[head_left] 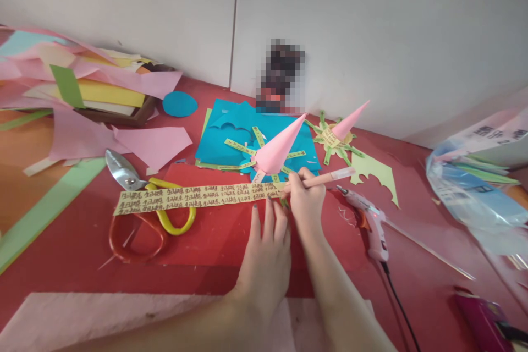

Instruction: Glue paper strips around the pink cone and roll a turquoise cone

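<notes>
My left hand [267, 247] lies with its fingers stretched out, fingertips at the lower edge of a long yellow paper strip [198, 197] covered in rows of handwritten characters. My right hand [307, 198] grips a pale pen [325, 177], its writing end at the strip's right end, where the fingers hide the tip. Just beyond stands a pink paper cone [280, 146] on a blue paper base with green written strips spreading from it. Under the strip's left part lie scissors [154, 212] with one red and one yellow handle.
A pink glue gun [371, 223] with a cord lies at right. Behind are blue sheets [223, 132] and a second pink cone [350, 122]. Paper scraps fill a brown tray [124, 115] at left; a plastic bag [474, 176] is at far right.
</notes>
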The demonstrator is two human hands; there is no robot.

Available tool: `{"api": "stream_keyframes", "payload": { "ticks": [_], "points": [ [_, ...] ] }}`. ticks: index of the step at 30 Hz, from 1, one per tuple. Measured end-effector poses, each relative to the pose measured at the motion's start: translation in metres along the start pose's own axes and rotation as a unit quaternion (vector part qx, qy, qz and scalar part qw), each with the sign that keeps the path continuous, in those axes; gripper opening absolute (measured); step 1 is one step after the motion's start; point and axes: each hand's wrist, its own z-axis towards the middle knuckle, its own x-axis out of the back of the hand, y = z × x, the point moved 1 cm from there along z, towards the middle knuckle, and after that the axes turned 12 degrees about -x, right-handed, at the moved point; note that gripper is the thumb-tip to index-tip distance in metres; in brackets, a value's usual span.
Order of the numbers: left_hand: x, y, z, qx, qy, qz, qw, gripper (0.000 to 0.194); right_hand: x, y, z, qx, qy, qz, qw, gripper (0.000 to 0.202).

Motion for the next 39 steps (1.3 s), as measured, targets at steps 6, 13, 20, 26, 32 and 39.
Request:
{"api": "stream_keyframes", "payload": {
  "ticks": [6,13,20,26,32,39],
  "points": [
    [-0.0015,-0.0008,-0.001,0.0,0.0,-0.018,1.0,0.051,0.0026,-0.0008,0.0017,-0.001,0.022,0.047,0.999,0.026],
    [-0.0022,0.0001,-0.0002,0.016,0.003,-0.024,1.0,0.054,0.0035,-0.0005,0.0015,0.007,0.044,0.072,0.996,0.026],
    [0.0004,-0.0008,-0.0011,0.023,-0.009,-0.02,0.999,0.055,0.0033,0.0003,0.0022,0.005,0.047,0.074,0.996,0.026],
    [0.002,-0.0019,-0.0022,0.028,-0.002,-0.022,0.999,0.055,0.0036,-0.0015,0.0025,0.014,0.074,0.061,0.995,0.026],
    [-0.0014,-0.0018,-0.0021,0.005,0.011,-0.029,0.999,0.052,0.0034,-0.0007,0.0025,0.011,0.073,0.068,0.995,0.025],
    [-0.0033,-0.0004,-0.001,0.026,-0.003,-0.036,0.999,0.054,0.0037,-0.0022,0.0013,0.014,0.065,0.067,0.996,0.025]
  ]
}}
